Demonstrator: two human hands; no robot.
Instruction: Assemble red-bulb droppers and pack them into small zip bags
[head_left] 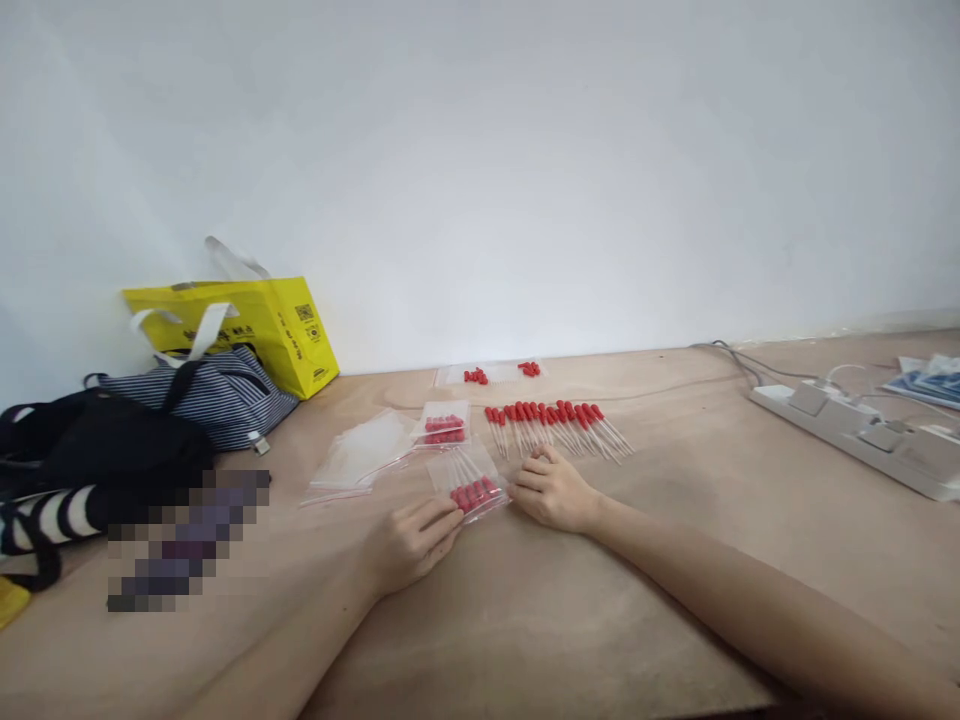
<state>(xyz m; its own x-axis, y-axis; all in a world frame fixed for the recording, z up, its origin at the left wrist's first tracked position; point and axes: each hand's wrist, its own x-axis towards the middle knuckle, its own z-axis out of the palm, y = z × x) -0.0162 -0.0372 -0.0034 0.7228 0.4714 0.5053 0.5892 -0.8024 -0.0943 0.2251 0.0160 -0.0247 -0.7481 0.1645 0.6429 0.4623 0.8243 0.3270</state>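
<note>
A clear plastic bag (pixel 460 466) holding several red-headed white sticks lies flat between my hands, with the red heads toward me. My left hand (pixel 420 540) is closed, thumb and fingers pinching the near left corner of this bag. At its near right corner, the curled fingers of my right hand (pixel 553 490) pinch the edge. Just beyond, another filled bag (pixel 444 422) shows red heads inside. Loose red-headed sticks (pixel 559 415) are fanned out behind my right hand. To the left, flat plastic bags (pixel 367 448) lie in an overlapping pile.
More bagged red-headed sticks (pixel 495 374) lie near the wall. On the left are a yellow bag (pixel 311 345), a striped pouch (pixel 232 395) and a black bag (pixel 142 440). A white power strip (pixel 862 435) with plugs and blue-white packets (pixel 930 378) lie at the right.
</note>
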